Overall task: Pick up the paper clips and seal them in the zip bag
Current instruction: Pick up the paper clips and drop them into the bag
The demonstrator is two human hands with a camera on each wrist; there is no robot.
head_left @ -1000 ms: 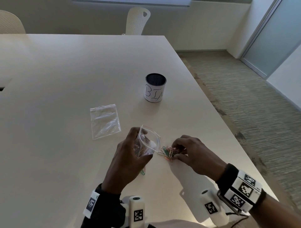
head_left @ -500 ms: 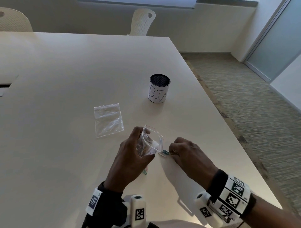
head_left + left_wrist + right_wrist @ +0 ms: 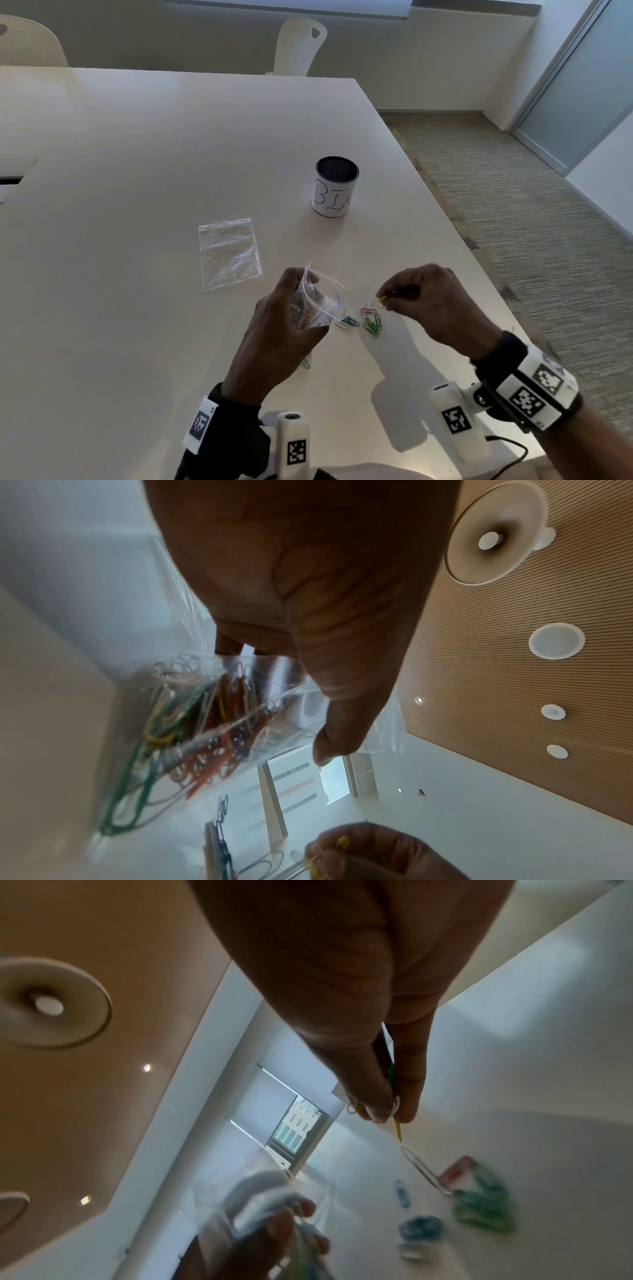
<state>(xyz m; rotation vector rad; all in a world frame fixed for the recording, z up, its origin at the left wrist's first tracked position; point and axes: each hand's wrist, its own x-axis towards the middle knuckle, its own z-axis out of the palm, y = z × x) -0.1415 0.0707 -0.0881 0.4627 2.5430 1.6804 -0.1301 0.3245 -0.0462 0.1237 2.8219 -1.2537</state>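
Table (image 3: pixel 137 171): two zip bags (image 3: pixel 318 301), one cup (image 3: pixel 335 186).

Black sleeves (image 3: pixel 236 421); checker-marked white wristbands (image 3: pixel 534 390)

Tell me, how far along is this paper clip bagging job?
Well under way, not finished. Done: the zip bag in the left hand already holds many coloured clips. In hand: the right hand pinches a few clips, one yellow, lifted off the table. Left: loose clips lie beside the bag, another pokes out from under the left hand, and the bag's mouth is open, unsealed.
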